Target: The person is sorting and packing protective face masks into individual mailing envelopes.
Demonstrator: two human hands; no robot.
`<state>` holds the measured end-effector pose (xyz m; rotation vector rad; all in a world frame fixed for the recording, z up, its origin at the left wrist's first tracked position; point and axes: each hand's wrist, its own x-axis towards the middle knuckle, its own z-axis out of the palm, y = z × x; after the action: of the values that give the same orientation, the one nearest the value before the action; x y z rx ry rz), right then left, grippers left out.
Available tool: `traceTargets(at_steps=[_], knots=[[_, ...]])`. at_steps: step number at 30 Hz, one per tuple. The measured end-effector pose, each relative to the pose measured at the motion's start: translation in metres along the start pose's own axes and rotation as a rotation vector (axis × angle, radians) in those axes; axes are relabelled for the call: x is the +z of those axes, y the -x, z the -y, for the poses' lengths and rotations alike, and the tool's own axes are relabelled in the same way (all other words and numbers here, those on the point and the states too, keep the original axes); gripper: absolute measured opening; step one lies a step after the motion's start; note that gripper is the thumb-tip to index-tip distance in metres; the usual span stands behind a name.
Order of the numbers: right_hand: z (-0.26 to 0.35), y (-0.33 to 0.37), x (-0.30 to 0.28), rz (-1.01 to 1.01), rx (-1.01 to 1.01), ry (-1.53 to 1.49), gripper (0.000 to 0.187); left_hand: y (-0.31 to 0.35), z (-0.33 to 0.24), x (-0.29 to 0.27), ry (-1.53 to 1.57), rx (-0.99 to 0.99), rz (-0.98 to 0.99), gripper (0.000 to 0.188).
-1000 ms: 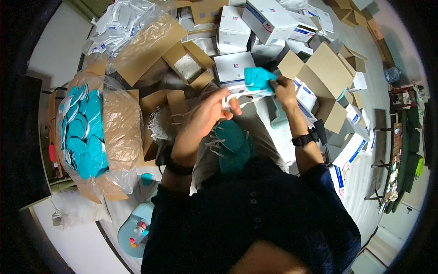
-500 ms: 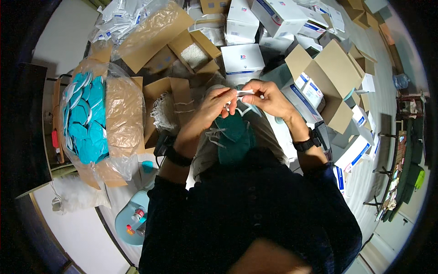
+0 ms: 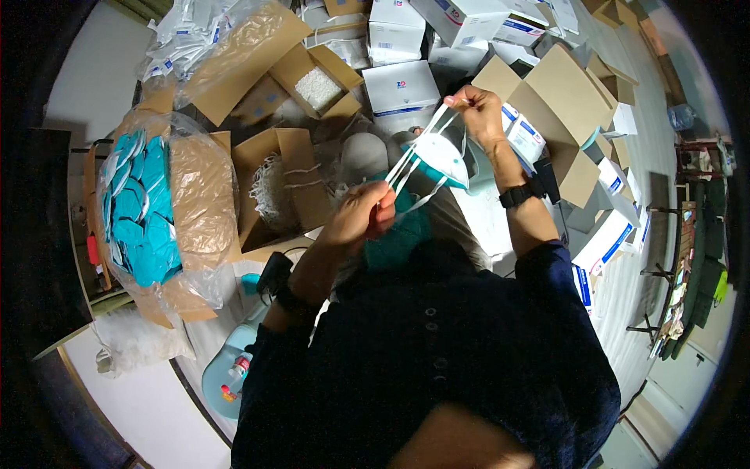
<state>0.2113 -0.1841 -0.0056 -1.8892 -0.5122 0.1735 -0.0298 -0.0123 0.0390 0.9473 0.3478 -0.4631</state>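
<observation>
A cup-shaped face mask (image 3: 444,159), white inside with a teal rim, hangs between my hands by its white straps (image 3: 407,162). My left hand (image 3: 361,213) is closed on one end of the straps, low and near my lap. Farther up and to the right, my right hand (image 3: 478,114) pinches their other end. The straps run taut and slanting from one hand to the other. More teal masks (image 3: 397,238) lie on my lap, partly behind my left hand.
At the left, a plastic-lined carton holds many teal masks (image 3: 141,211). Nearer stands a carton of white straps (image 3: 267,187); beyond it, a carton holds small white pieces (image 3: 318,88). White boxes (image 3: 401,84) stand ahead, and an open carton (image 3: 558,105) is at the right.
My hands have moved apart, the right one up and to the right, the left one slightly down. The straps are now stretched between them, and the hanging mask has come into plain view.
</observation>
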Motion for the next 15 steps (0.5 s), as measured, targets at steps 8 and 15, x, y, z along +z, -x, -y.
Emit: traceTargets(at_steps=[8,15], knots=[[-0.003,-0.003,0.01,0.0,0.057,-0.037,0.019,0.016,0.001,-0.012,0.039,0.044,0.028,0.032],[-0.05,-0.013,-0.029,-0.143,0.072,-0.121,0.017,0.046,-0.001,-0.005,-0.013,-0.042,-0.054,0.029]])
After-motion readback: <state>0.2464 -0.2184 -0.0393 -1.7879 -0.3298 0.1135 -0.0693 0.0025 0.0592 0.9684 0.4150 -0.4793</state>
